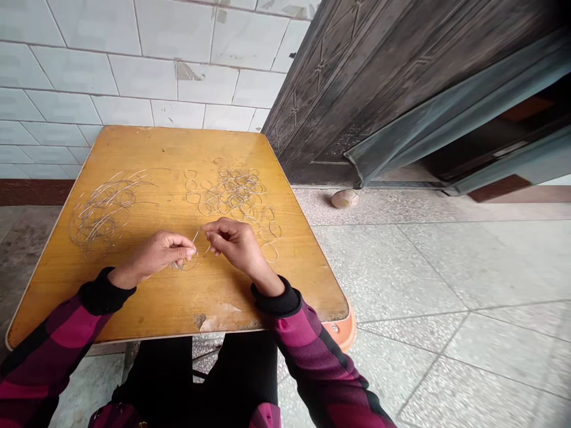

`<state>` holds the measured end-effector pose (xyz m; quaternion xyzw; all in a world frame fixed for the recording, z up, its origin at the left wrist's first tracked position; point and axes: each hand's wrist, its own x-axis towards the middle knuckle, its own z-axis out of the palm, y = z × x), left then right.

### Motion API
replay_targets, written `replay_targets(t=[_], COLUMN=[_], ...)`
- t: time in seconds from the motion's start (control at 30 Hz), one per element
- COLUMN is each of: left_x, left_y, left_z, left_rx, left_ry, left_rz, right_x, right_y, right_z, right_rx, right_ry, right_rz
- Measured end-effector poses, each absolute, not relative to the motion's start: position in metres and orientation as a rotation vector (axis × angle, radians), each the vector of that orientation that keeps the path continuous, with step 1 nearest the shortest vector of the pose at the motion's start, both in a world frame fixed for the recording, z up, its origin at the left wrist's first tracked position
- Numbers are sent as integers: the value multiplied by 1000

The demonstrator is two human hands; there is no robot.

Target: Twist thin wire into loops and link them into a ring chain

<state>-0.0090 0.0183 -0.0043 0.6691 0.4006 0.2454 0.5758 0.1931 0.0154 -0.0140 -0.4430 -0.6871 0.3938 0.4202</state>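
Note:
Both my hands work over a yellow wooden tabletop [143, 148], holding a thin silver wire loop [190, 263] between them. My left hand [156, 255] pinches the loop with its fingertips, and the loop hangs just above the wood. My right hand [236, 242] grips a wire end close to my left fingers. Farther ahead lies a heap of small wire loops [236, 193], with several loose ones around it. A tangle of long, curved wires [104, 208] sits on the left side of the tabletop.
A tiled wall [111, 65] rises behind the table. A dark embossed door [379, 89] stands at the right. A small round object [344, 199] rests on the speckled stone floor [401, 273]. An orange plastic piece [343, 327] shows below the table's near right corner.

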Motion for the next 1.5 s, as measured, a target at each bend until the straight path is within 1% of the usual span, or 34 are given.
replay_targets(t=[0.27, 0.53, 0.8, 0.93, 1.07, 1.17, 1.27, 1.5], left_x=[-10, -12, -7, -4, -2, -3, -4, -5], left_y=[20, 20, 18, 17, 19, 20, 20, 18], left_z=[-7, -14, -12, -14, -16, -17, -18, -21], left_rx=[1382, 1171, 1152, 1139, 1026, 951, 978, 1119], left_ry=[891, 880, 907, 920, 965, 952, 931, 947], left_rz=[472, 409, 400, 502, 817, 1020, 1092, 1127], right_x=[196, 197, 198, 196, 192, 184, 174, 162], right_y=[15, 14, 15, 17, 20, 18, 14, 12], right_z=[-7, -2, -1, -7, -16, -24, -30, -34], right_rx=[-1062, -982, -908, -914, -953, -953, -934, -890], right_ry=[-1937, -2007, -2067, -1927, -1553, -1480, -1473, -1346], right_rz=[834, 857, 886, 1062, 1324, 1506, 1596, 1678])
